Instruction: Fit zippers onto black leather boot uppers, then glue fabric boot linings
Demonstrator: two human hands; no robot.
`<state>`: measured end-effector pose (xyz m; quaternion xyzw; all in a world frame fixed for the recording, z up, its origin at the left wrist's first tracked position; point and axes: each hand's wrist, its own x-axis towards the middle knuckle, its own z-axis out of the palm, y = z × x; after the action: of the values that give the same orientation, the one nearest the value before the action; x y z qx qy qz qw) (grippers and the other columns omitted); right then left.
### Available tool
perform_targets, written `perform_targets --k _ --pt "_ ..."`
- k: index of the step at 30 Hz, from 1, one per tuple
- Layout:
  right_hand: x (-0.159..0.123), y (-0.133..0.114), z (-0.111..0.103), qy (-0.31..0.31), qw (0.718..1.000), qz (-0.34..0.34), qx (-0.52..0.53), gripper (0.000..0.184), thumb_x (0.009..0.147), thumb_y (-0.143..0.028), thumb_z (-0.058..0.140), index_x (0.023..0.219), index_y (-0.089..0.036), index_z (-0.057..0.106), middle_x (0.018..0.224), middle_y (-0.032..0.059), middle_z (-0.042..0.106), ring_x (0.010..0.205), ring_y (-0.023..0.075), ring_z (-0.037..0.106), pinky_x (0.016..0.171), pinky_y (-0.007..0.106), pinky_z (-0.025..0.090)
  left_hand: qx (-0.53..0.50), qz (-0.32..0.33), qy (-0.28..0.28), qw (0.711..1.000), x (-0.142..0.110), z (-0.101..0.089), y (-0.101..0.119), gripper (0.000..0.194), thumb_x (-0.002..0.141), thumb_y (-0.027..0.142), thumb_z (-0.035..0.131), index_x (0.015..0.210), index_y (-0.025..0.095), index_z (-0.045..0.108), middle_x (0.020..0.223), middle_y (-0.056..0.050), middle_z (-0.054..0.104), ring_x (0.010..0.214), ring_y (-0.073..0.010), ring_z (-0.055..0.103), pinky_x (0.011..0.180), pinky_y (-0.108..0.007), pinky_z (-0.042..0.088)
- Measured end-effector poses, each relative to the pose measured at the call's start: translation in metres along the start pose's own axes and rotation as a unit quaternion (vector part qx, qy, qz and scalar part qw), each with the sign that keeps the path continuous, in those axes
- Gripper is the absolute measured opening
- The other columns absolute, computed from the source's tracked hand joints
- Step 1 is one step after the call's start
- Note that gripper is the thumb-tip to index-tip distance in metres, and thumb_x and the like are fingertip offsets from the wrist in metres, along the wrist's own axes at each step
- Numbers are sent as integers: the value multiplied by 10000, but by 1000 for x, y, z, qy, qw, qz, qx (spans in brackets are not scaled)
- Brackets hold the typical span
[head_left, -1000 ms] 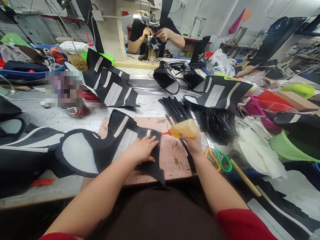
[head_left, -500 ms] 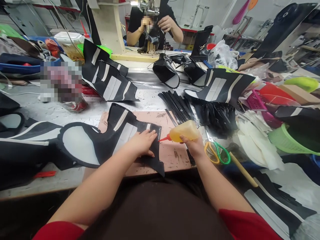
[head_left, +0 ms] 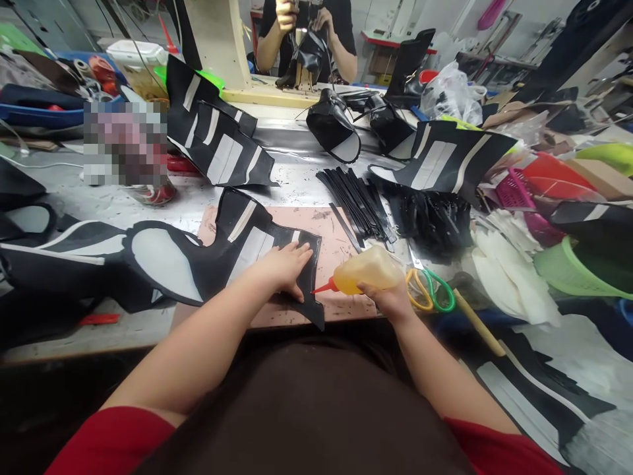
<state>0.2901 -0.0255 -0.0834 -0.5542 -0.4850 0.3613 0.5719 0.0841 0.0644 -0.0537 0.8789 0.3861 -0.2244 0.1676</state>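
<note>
My left hand [head_left: 289,267] lies flat with fingers spread on a black boot upper piece [head_left: 217,254] that carries white strips and a pale toe area. The piece rests partly on a pinkish board [head_left: 346,310]. In my right hand [head_left: 393,297] is a squeeze bottle of yellowish glue [head_left: 368,269], tilted sideways, my fingers wrapped round its body. Its red nozzle [head_left: 324,286] points left, and the tip is at the right edge of the upper piece. Whether glue is coming out is too small to tell.
Black strips [head_left: 356,204] lie beyond the board. Scissors [head_left: 430,290] with yellow and green handles and a wooden stick [head_left: 479,323] are right of my right hand. More upper pieces [head_left: 220,142] stand behind. Across the table, a person [head_left: 306,39] works at a sewing machine.
The bottle's nozzle has moved down along the piece's right edge, toward me. My left hand stays on the piece. The camera view has shifted slightly.
</note>
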Motion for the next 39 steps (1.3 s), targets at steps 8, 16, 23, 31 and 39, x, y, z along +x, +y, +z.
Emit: perform_targets --k 8,16,23,31,39 --pt "-9 -2 -12 -62 997 -29 -33 594 448 -377 808 957 -180 575 878 68 634 828 260 602 755 433 502 10 -13 -13 1000 -2 -4 5 1125 545 523 731 1405 150 108 1488 -105 57 1362 -287 66 1068 -468 210" --pt "-7 -10 -25 -141 979 -126 -76 509 519 -405 780 933 -211 558 859 53 601 772 231 595 681 391 516 3 -4 4 1000 2 2 -1 1136 520 548 719 1407 167 119 1490 -91 68 1361 -285 68 1074 -449 198" --pt "-9 -7 -32 -129 989 -62 -28 535 453 -322 816 921 -202 585 823 36 608 745 216 596 648 352 517 -3 5 31 1000 7 9 -7 1135 498 568 721 1400 172 156 1488 -98 103 1356 -301 92 1073 -444 193" --pt "-23 17 -20 34 906 288 306 415 544 -456 741 842 -211 586 669 -16 631 431 94 514 304 183 374 74 -151 247 954 -41 17 9 608 792 509 515 1185 47 478 1297 -229 446 1169 -306 455 919 -374 392" --pt "-25 9 -13 41 910 259 321 431 464 -389 805 787 -213 579 643 -41 636 420 80 522 315 164 377 37 -177 230 956 -54 64 18 378 867 307 425 1156 83 521 1340 -225 398 1254 -381 337 951 -484 375"
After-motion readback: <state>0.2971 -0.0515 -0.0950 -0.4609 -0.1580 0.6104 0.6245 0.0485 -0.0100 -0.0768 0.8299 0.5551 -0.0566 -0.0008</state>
